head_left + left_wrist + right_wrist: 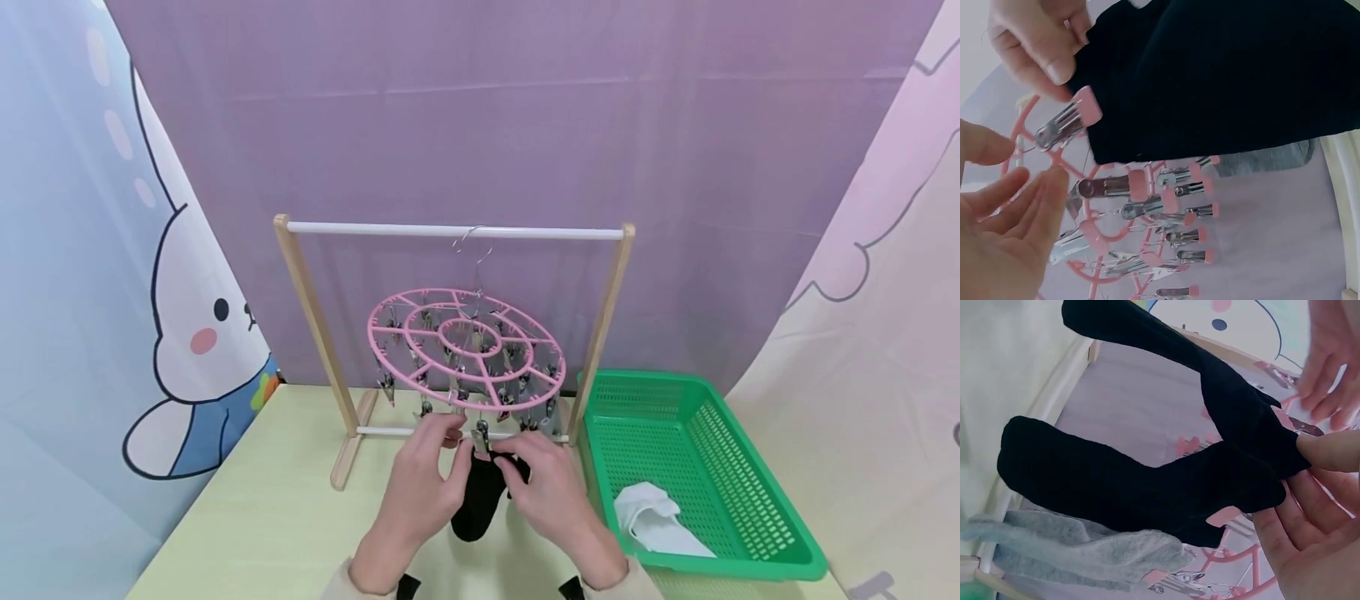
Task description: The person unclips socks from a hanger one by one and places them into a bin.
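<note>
A black sock (475, 500) hangs from a metal clip (481, 437) with pink tips at the front of a round pink drying hanger (491, 406). My right hand (551, 483) pinches the sock's cuff edge between thumb and fingers, beside the clip. Just left of that clip, my left hand (423, 479) holds nothing; in the left wrist view its fingers (1047, 209) are parted and slightly bent, apart from the clip. In the right wrist view, a second black sock (1104, 481) hangs clipped below the pinched one, and grey socks (1072, 550) hang beside it.
The hanger hooks onto the white bar (375, 228) of a wooden-legged rack (318, 325). To the right, a green basket (765, 467) holds a white cloth item (660, 525). Several other clips (1191, 237) dangle from the hanger rings. Printed curtains (202, 333) surround the table (247, 500).
</note>
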Available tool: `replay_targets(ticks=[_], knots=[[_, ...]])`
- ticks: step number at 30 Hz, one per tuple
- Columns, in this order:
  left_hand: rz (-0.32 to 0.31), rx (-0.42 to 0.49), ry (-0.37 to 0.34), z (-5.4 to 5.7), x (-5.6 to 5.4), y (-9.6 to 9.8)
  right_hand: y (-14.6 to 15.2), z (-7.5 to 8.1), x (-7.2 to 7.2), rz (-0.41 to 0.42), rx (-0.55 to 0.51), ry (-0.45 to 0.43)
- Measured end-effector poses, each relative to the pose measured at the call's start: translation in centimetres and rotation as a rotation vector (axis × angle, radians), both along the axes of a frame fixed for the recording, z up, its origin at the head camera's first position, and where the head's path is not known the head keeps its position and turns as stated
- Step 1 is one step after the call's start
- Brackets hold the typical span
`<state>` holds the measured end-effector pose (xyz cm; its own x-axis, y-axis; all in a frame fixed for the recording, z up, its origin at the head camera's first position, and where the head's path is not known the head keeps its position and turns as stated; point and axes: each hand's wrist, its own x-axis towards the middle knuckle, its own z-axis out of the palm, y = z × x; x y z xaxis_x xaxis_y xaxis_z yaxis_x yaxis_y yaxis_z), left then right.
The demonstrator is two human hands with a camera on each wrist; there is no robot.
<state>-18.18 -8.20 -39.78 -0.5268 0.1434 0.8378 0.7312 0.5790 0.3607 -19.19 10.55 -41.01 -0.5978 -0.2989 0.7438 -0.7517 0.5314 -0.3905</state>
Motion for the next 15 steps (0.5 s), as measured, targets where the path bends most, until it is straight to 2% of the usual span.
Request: replay_targets(ticks=[4, 9, 12, 15], knots=[[-0.040, 0.022, -0.190, -0.1, -0.1, 0.2, -0.1, 0.3, 0.4, 0.014, 0.001, 0.010], [-0.131, 0.111, -0.444, 0.3, -0.1, 0.1, -0.2, 0.7, 0.9, 0.037, -0.001, -0.008], [-0.164, 0.154, -0.520, 0.6, -0.1, -0.1, -0.2, 0.8, 1.2, 0.051, -0.011, -0.013], [-0.168, 0.174, -0.550, 0.8, -0.2, -0.1, -0.3, 0.9, 1.5, 0.057, -0.033, -0.037]])
